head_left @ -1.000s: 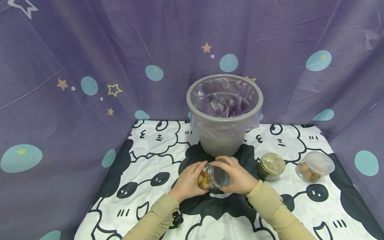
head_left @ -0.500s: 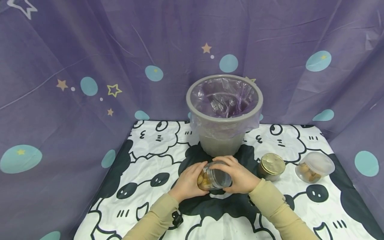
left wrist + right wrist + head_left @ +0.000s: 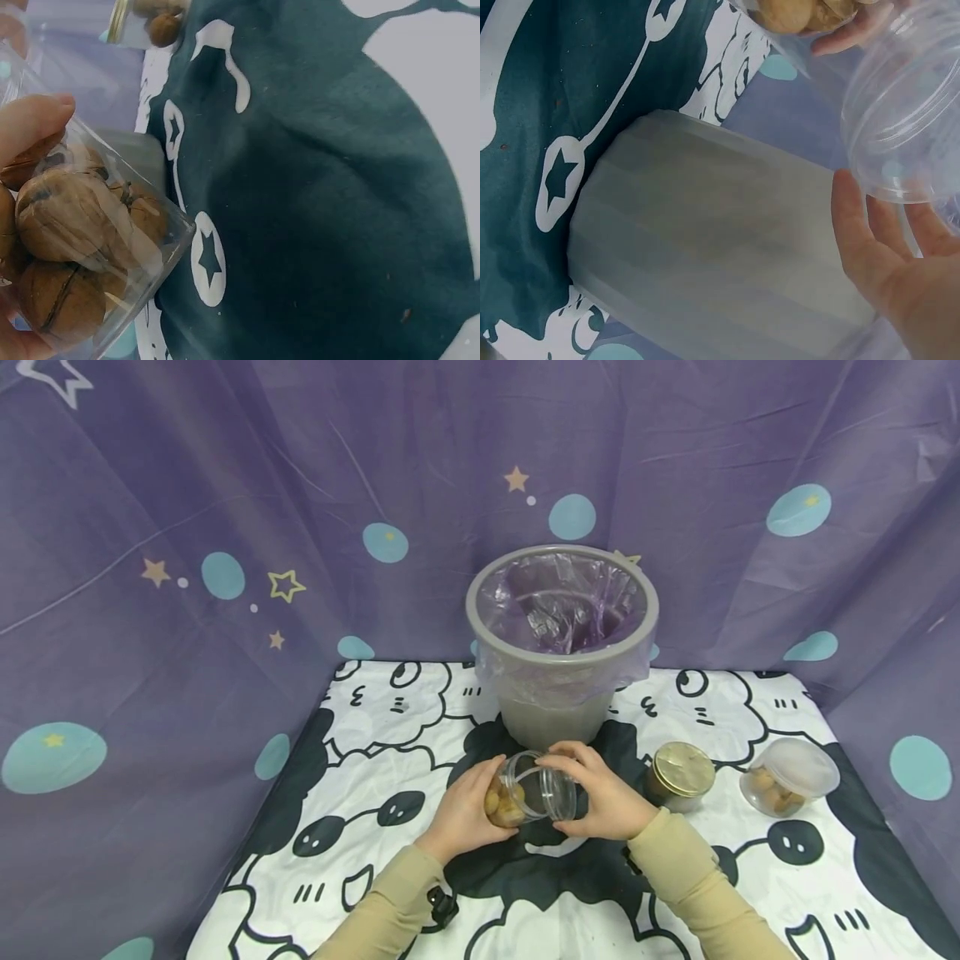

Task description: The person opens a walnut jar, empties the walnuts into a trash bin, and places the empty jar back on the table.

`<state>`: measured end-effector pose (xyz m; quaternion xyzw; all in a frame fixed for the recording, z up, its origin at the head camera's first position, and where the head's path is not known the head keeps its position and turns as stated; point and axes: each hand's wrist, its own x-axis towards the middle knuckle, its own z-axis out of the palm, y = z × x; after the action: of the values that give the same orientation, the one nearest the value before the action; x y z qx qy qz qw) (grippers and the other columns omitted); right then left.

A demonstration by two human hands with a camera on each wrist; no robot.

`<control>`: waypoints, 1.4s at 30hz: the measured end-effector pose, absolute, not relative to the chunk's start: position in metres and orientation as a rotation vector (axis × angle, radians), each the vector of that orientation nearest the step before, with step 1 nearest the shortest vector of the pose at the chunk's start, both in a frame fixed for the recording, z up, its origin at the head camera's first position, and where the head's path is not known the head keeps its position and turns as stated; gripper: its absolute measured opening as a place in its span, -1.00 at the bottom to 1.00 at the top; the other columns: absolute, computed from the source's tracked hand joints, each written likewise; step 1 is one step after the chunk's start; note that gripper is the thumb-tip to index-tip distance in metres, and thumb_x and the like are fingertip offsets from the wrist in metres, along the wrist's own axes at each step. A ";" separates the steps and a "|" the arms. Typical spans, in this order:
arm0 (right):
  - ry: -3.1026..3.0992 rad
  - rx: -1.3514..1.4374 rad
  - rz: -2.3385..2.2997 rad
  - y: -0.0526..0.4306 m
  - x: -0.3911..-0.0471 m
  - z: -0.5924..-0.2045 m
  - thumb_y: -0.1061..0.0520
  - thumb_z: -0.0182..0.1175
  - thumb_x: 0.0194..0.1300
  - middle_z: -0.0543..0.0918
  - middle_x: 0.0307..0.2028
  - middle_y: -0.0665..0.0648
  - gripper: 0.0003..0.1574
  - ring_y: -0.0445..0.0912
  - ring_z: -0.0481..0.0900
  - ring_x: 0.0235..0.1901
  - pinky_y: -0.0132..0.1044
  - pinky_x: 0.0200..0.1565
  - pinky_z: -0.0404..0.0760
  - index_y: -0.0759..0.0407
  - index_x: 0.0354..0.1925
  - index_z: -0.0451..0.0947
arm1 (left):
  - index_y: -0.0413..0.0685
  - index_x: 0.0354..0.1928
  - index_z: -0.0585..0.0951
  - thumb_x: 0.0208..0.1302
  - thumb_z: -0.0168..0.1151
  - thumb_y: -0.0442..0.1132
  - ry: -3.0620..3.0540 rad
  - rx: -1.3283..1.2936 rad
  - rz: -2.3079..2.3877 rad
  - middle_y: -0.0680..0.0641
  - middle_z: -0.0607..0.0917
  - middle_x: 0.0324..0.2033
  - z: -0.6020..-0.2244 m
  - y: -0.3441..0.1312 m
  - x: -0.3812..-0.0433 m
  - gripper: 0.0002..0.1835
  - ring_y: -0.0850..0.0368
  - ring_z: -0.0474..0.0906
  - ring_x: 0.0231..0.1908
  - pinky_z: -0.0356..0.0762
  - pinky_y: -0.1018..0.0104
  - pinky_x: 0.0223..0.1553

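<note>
A clear plastic jar (image 3: 504, 803) of walnuts (image 3: 64, 217) lies tilted on its side above the cloth, its mouth turned to the right. My left hand (image 3: 463, 812) grips the jar round its body, with a thumb or finger across the wall in the left wrist view. Between the fingers and thumb of my right hand (image 3: 609, 795) is a round transparent screw lid (image 3: 907, 112). It is off the jar, just beside the mouth; the right wrist view shows a gap between lid and jar.
A grey bin (image 3: 558, 718) with a purple liner stands directly behind my hands. To the right are a gold-lidded jar (image 3: 681, 777) and a clear tub (image 3: 783, 777) with a whitish lid and brown nuts. Patterned cloth (image 3: 375, 860) covers the table; a purple curtain (image 3: 420, 460) hangs behind.
The lid has come away from the jar. My left hand has shifted slightly left with the jar, and my right hand slightly right with the lid.
</note>
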<state>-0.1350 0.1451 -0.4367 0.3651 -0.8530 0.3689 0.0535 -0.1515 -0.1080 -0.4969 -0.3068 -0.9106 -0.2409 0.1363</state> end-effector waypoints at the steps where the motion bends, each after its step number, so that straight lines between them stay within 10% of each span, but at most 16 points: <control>1: -2.586 1.101 1.134 0.146 -0.135 -0.437 0.18 0.56 -0.24 0.27 0.19 0.22 0.05 0.09 0.27 0.17 0.01 -0.01 0.56 0.03 0.24 0.31 | -0.06 0.34 0.26 -0.40 0.63 0.04 -2.634 -0.868 -0.717 -0.10 0.51 0.13 -0.496 -0.109 -0.152 0.14 0.02 0.50 0.09 0.52 0.11 0.07; 42: -2.834 0.711 1.218 0.166 -0.148 -0.517 0.26 0.57 -0.35 0.27 -0.01 0.26 -0.05 0.13 0.47 -0.05 -0.01 -0.02 0.58 0.26 0.03 0.28 | -0.14 0.36 0.21 -0.42 0.66 -0.08 -2.581 -0.357 -0.931 -0.28 0.52 0.07 -0.495 -0.160 -0.146 0.19 -0.20 0.53 0.03 0.52 -0.07 0.02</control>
<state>-0.1481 0.1659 -0.5165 0.2247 -0.8952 0.3848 -0.0120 -0.1460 -0.1599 -0.4950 -0.1269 -0.9165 -0.3305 0.1864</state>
